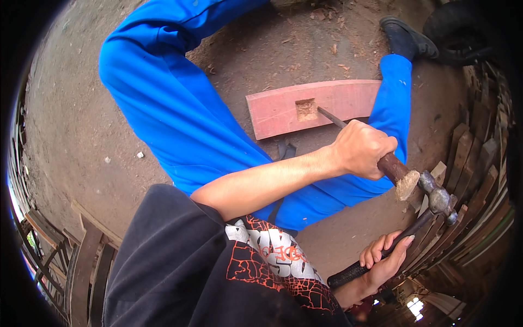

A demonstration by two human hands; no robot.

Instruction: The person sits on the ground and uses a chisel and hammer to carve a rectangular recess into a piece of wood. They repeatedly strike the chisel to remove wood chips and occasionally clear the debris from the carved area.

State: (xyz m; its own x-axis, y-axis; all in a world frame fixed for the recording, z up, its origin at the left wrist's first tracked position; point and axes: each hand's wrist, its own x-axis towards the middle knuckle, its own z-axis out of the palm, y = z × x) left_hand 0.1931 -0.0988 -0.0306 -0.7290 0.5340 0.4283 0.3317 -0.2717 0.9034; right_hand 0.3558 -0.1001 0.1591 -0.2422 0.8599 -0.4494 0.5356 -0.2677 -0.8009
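Observation:
My left hand (359,150) is wrapped round the wooden handle of a chisel (391,168), whose butt end is frayed and pale. The chisel's dark blade slants down to the right edge of a square hole (306,110) cut in a reddish wooden plank (272,111). In my right hand (385,261) is a hammer (437,200) with a dark handle and a rounded metal head. That head is close beside the chisel's butt; whether they touch I cannot tell. The plank lies on the ground between my legs, its right end hidden behind my lower leg.
My blue-trousered legs (180,109) are spread around the plank, with a dark shoe (408,38) at the far right. Wood chips (340,66) lie scattered on the dirt floor. A tyre (457,32) stands behind the shoe. Stacked timber (463,158) lines the right side; more boards (87,261) are at lower left.

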